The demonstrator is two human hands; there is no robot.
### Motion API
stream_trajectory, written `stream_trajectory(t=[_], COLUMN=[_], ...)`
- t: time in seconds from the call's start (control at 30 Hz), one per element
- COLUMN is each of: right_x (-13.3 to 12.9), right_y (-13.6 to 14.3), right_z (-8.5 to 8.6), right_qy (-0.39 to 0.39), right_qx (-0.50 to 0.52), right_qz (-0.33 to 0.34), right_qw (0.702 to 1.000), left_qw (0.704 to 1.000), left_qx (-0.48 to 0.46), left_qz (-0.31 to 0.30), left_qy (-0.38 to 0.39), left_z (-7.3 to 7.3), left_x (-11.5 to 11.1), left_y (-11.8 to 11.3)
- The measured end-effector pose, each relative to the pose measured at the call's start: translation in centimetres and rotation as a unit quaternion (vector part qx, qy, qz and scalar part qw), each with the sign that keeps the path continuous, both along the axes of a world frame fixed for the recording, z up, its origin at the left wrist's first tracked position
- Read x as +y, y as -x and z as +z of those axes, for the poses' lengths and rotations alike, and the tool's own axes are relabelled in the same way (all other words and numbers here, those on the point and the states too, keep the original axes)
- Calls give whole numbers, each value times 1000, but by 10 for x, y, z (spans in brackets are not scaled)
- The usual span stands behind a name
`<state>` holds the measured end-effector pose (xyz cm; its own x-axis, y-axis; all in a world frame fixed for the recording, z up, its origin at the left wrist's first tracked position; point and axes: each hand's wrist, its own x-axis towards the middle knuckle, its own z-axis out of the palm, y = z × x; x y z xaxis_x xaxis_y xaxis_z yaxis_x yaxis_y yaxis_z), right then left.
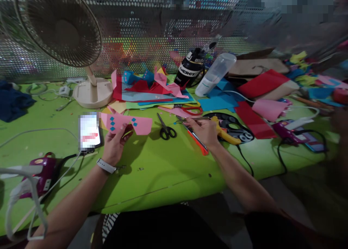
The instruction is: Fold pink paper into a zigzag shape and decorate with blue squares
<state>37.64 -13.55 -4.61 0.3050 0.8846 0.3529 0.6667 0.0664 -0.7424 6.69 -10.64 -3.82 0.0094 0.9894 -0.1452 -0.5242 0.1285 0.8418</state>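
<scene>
My left hand is closed on a folded pink paper piece that bears several blue diamond shapes. The paper is held up over the green table. My right hand pinches what look like slim metal tweezers, whose tips point left with a tiny blue bit near them. Under that hand lie a pen-like tool and an orange-handled cutter. Black scissors rest between my hands. Just right of my right hand, a yellow glue gun lies on a black patterned tray.
A beige fan and a phone stand and lie at left, near a purple hot-glue tool or dryer-like device. Behind are stacked coloured papers, a black bottle and a clear bottle. Cables cross the green table.
</scene>
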Motion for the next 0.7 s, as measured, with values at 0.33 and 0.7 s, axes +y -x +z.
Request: stream_trajectory(t=[0.33, 0.7], right_x=[2, -18], right_y=[-2, 45], right_z=[-4, 35], right_qy=[-22, -112], right_qx=[-2, 150], right_qz=[-27, 78], right_qw=[999, 979], left_qw=[1000, 1000], left_qx=[1, -3], left_qz=[-4, -23], left_qy=[-4, 17], left_z=[0, -4], left_x=[0, -6], left_y=[0, -4])
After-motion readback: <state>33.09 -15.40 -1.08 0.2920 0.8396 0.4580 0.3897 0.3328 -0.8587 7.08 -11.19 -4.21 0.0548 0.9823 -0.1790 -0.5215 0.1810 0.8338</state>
